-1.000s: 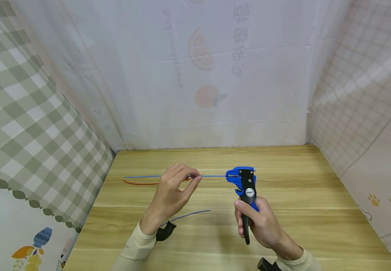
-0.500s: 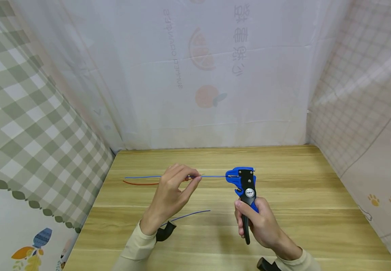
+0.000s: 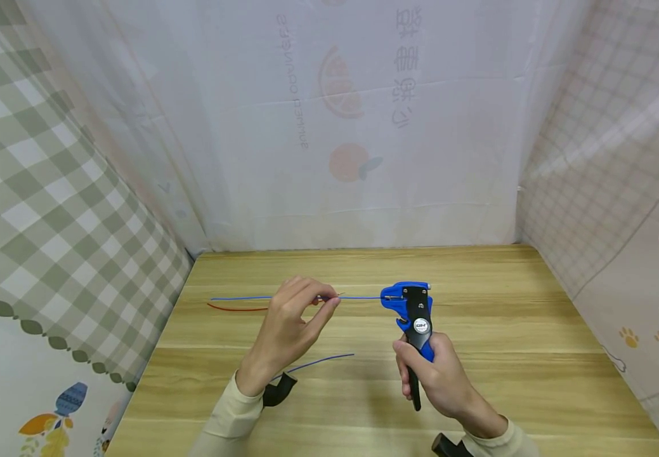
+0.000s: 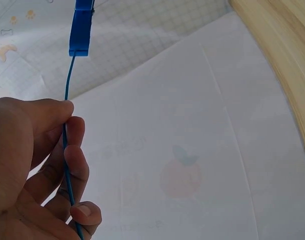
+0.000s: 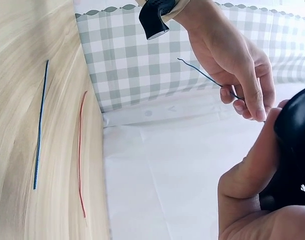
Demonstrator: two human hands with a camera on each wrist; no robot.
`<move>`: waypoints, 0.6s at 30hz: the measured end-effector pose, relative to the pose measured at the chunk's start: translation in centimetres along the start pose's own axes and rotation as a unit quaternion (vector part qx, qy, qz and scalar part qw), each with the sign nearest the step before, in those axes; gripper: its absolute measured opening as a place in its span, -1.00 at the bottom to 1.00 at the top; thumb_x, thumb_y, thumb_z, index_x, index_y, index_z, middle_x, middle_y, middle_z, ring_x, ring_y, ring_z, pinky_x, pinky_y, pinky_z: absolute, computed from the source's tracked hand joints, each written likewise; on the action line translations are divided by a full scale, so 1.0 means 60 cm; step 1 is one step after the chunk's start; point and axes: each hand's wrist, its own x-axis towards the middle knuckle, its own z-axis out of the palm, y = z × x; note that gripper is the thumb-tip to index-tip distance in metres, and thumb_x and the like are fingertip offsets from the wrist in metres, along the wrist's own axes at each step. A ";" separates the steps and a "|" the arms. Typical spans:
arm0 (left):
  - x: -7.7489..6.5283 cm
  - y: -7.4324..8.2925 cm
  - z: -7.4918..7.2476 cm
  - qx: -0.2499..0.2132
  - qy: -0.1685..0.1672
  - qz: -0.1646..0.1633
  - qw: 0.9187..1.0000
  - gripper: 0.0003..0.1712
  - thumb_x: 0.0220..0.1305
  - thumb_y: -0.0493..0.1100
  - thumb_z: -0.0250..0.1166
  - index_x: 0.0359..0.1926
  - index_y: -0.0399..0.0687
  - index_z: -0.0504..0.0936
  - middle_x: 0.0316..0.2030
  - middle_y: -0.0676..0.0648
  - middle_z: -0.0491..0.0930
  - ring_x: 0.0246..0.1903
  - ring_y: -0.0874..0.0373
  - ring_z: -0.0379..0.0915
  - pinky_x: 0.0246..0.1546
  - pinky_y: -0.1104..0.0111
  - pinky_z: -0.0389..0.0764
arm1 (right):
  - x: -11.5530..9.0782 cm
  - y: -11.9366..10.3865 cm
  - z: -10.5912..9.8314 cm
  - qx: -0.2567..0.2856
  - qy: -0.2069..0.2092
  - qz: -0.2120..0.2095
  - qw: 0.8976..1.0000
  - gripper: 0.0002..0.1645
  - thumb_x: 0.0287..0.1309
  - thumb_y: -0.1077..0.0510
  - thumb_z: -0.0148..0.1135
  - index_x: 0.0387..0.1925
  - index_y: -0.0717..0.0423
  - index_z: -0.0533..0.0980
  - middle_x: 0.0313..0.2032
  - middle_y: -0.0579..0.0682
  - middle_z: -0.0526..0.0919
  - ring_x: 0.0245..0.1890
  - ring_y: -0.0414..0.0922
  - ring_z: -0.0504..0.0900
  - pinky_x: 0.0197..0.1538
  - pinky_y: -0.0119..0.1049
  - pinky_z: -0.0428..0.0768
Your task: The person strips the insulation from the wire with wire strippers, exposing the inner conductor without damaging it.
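Note:
Between thumb and fingertips, my left hand (image 3: 292, 320) pinches a blue wire (image 3: 360, 297); its tail runs out to the left. The wire's right end goes into the nose of a blue-and-black wire stripper (image 3: 418, 301). My right hand (image 3: 440, 374) grips the stripper's handles, with the thumb across the front. In the left wrist view, the wire (image 4: 68, 80) runs along the curled fingers up to the blue nose (image 4: 80, 35). The right wrist view shows only the dark handle (image 5: 298, 130) beside the right thumb, with the left hand (image 5: 237, 65) beyond.
A red wire (image 5: 79, 155) lies on the wooden table (image 3: 506, 304), partly behind the left hand in the head view. Nearer the front lies a second blue wire (image 3: 323, 360), partly hidden by the left wrist's black strap piece (image 3: 279, 390). Cloth walls enclose the back and sides.
My right thumb and the stripper's handles have shifted slightly, and the parts in its nose look a little different. The left hand and the wire stay in place.

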 end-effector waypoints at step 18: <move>0.003 0.001 0.001 0.001 -0.002 -0.002 1.000 -0.84 0.30 -0.35 0.62 -0.20 -0.07 0.82 -0.31 0.04 0.82 -0.28 0.15 0.71 -0.11 0.27 0.66 | -0.001 0.001 0.003 -0.014 0.018 -0.004 1.000 -0.68 0.68 0.39 0.02 -0.30 0.55 0.40 -0.63 0.32 0.48 -0.73 -0.19 0.64 -0.67 -0.09 0.67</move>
